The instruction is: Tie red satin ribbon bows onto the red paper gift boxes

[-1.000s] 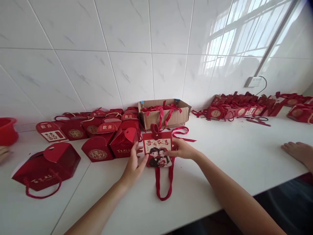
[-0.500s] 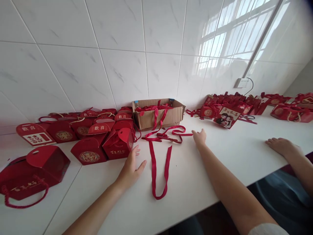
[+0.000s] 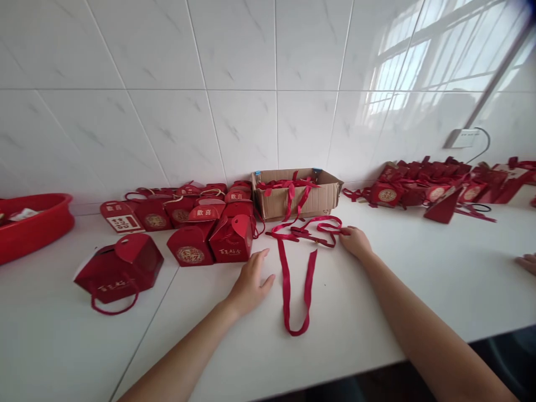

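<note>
My left hand (image 3: 251,279) lies flat on the white counter (image 3: 377,301), fingers apart, holding nothing, just left of a long red ribbon loop (image 3: 296,290). My right hand (image 3: 355,241) rests on the counter with its fingertips touching the right end of a tangle of red ribbons (image 3: 307,229); its fingers look loosely stretched out. Behind the ribbons stands an open cardboard box (image 3: 295,192) with more red ribbon hanging out. Red gift boxes (image 3: 209,223) cluster just left of my left hand.
A larger red box with a cord handle (image 3: 119,271) lies at the left, and a red basin (image 3: 31,223) at the far left. Several more red gift boxes (image 3: 435,187) line the wall at the right. Another person's hand (image 3: 527,262) shows at the right edge.
The picture gift bag that both hands held is gone from them and now lies among the boxes at the right. My right hand swung right, then came back to the ribbons.
</note>
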The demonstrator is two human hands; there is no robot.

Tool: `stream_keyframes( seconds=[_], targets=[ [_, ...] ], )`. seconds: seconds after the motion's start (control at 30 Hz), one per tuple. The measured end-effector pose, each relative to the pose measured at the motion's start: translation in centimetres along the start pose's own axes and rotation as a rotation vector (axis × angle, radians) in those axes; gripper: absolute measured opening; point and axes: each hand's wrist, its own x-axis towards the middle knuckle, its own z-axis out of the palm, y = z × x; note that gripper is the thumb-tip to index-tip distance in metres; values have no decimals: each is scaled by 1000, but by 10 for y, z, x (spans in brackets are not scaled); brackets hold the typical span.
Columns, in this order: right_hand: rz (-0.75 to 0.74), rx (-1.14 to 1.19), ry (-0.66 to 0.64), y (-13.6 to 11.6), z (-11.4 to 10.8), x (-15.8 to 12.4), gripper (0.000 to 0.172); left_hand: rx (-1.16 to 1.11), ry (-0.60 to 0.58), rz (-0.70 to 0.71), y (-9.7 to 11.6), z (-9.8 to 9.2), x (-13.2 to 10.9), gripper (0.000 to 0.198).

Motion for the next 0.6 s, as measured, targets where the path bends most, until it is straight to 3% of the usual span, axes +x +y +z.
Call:
stream_keyframes(
  seconds=[0.1,0.17,0.23,0.27,0.3,0.33,0.4,0.43,0.5,0.6],
  targets=[
    [-8,-33,2,3,2,0,37,172,151,193,4,-33,9,45],
    [-8,-48,3,4,4,0,37,307,377,216,1,-72,15,37],
    [-9,-57,4,6,5,0,37,438,658,16,-8,-116,17,33],
    [-10,-60,5,7,5,0,37,511,732,-160,-15,-137,14,37],
    [-12,-61,5,8,6,1,37,571,745,-379,-23,-156,9,42],
    [-15,-62,6,8,6,1,36,609,676,-594,-32,-172,2,51],
    [-15,-62,8,9,8,2,36,623,442,-955,-53,-195,-17,72],
    [-11,-64,11,10,9,2,37,599,374,-1049,-64,-202,-27,83],
    [1,-68,16,10,10,3,38,465,333,-1151,-85,-209,-44,101],
    [15,-70,18,12,13,4,38,374,347,-1098,-109,-205,-50,91]
  ],
)
